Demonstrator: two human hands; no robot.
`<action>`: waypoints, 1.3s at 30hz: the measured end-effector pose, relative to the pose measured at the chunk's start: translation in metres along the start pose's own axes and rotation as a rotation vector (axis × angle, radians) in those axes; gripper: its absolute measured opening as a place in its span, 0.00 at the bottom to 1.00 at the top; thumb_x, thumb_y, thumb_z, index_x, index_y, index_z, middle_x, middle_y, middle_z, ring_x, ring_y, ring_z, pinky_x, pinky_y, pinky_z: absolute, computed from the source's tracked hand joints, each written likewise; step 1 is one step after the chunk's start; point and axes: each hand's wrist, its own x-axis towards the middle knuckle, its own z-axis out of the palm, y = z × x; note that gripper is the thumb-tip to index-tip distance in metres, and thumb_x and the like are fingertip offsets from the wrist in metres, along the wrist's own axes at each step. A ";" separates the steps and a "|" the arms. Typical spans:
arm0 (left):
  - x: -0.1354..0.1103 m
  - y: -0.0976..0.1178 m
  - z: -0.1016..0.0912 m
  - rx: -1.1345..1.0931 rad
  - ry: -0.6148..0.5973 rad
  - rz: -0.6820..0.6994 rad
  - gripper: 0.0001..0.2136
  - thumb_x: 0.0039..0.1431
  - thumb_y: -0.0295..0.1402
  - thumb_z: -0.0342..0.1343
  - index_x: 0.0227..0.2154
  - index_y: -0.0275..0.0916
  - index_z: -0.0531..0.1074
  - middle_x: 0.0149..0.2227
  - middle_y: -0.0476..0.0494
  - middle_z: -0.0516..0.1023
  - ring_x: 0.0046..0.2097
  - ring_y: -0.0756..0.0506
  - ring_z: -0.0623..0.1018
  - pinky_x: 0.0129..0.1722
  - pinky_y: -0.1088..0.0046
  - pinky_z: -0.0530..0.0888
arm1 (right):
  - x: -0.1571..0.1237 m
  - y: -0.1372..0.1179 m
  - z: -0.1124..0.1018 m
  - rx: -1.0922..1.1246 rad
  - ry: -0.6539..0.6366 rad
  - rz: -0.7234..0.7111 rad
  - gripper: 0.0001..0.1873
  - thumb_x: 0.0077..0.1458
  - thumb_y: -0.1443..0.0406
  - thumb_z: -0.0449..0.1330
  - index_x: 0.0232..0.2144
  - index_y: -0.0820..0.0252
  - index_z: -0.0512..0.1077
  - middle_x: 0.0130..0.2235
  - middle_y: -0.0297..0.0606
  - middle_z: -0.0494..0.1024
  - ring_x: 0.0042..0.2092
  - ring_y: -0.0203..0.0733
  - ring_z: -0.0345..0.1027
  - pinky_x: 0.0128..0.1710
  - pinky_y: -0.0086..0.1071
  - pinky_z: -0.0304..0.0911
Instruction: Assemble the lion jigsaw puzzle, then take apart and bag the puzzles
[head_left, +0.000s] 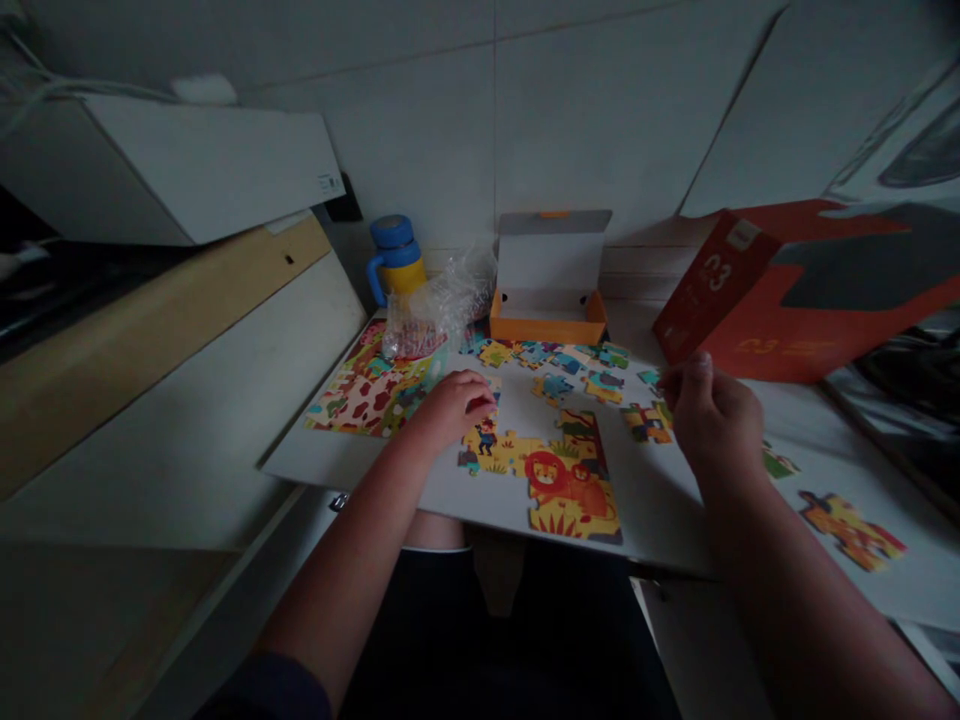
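A colourful jigsaw lies on a white board (660,520) over my lap. My left hand (454,405) rests curled on the board, fingertips pressing a piece at the top of a joined section with a red lion (566,480). My right hand (712,415) is raised and closed, thumb up, pinching something small that I cannot make out, just right of a loose piece (646,422). Several loose pieces (559,360) lie scattered behind the hands. A finished patch with a giraffe pattern (367,395) sits at the left.
An open orange box (549,325) stands at the back, a crumpled clear plastic bag (442,305) and a blue-and-yellow mug (397,262) to its left. A red carton (757,300) leans at the right. More joined pieces (851,528) lie on the right table.
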 end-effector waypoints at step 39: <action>-0.114 -0.056 -0.114 0.904 0.047 -0.993 0.30 0.69 0.53 0.47 0.46 0.25 0.78 0.47 0.18 0.80 0.51 0.27 0.79 0.53 0.53 0.73 | 0.000 0.004 -0.002 -0.048 -0.004 0.000 0.37 0.71 0.40 0.41 0.28 0.56 0.75 0.24 0.39 0.74 0.28 0.45 0.68 0.30 0.37 0.56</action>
